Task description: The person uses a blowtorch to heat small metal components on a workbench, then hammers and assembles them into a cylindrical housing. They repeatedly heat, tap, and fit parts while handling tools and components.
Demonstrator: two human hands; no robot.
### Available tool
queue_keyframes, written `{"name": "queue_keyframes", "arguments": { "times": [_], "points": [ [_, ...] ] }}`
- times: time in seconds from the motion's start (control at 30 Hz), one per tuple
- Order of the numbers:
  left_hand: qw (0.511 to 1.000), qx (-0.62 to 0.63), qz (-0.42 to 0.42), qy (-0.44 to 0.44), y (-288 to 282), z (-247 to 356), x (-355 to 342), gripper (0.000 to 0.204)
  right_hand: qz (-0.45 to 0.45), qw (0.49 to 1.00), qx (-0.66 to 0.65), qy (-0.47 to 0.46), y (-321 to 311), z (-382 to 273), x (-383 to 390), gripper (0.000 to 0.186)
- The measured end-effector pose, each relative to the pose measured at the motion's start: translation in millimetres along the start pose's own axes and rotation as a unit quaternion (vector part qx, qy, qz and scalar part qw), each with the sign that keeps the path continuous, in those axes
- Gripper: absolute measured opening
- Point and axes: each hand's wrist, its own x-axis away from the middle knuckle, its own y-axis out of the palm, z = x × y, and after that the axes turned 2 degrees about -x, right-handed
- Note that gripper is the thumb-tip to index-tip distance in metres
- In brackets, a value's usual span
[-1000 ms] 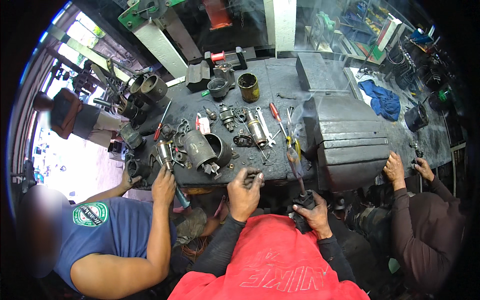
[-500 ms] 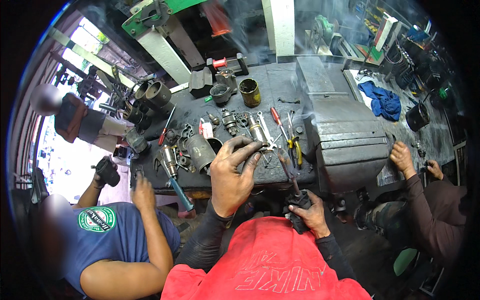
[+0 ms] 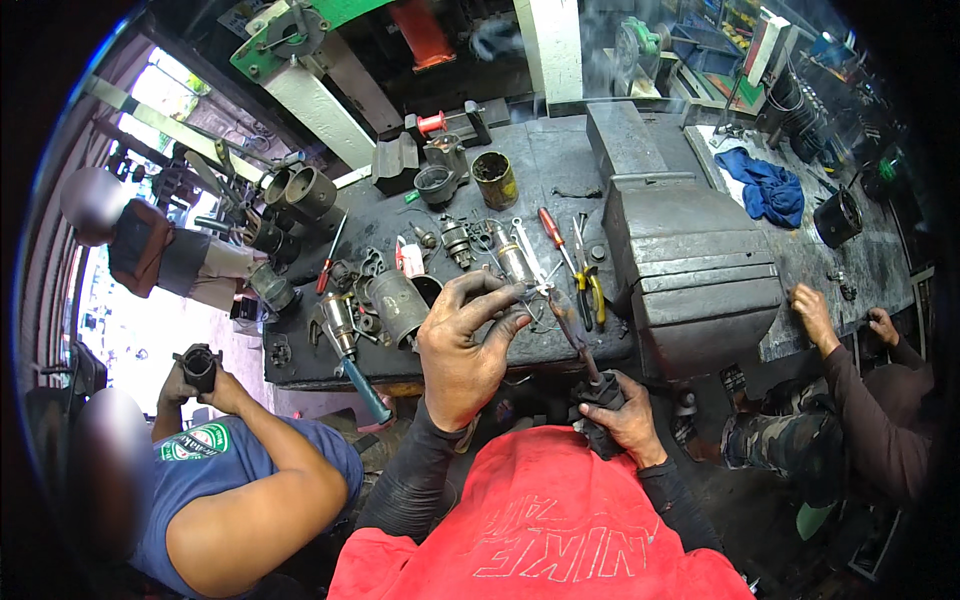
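Observation:
My left hand is raised over the near edge of the workbench, thumb and fingers pinched together. Whatever it pinches is too small to make out. In my right hand is a heavy soldering iron, by its look, with a metal rod and a broad, darkened head. Dark cloth is bunched around its grip. The head points up and away, close to my left fingertips. Just beyond lie a shiny cylindrical part, a combination wrench, yellow-handled pliers and a red-handled screwdriver.
A big metal vise rises on the right of the workbench. A hammer, a motor housing and a stained can stand or lie leftward. Co-workers sit at both sides; the left one holds a dark cylinder.
The left co-worker has brought both hands together on the dark cylinder. The view has shifted slightly. My hands keep nearly the same pose, and the smoke has thinned.

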Motion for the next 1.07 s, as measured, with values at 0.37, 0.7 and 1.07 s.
{"name": "queue_keyframes", "arguments": {
  "times": [0.37,0.7,1.07],
  "points": [
    [1.000,0.016,-0.012,-0.009,1.2,-6.3,1.0,0.039,0.003,1.000,0.021,0.007,3.1,-11.0,-1.0,0.025],
    [1.000,0.012,-0.012,0.001,1.8,-8.2,1.9,0.040,0.009,0.999,-0.014,0.035,3.1,-11.5,0.7,0.030],
    [1.000,0.006,-0.021,0.005,2.5,-6.5,2.4,0.039,0.023,0.998,0.059,0.006,-1.7,-11.0,2.6,0.038]
  ]
}}
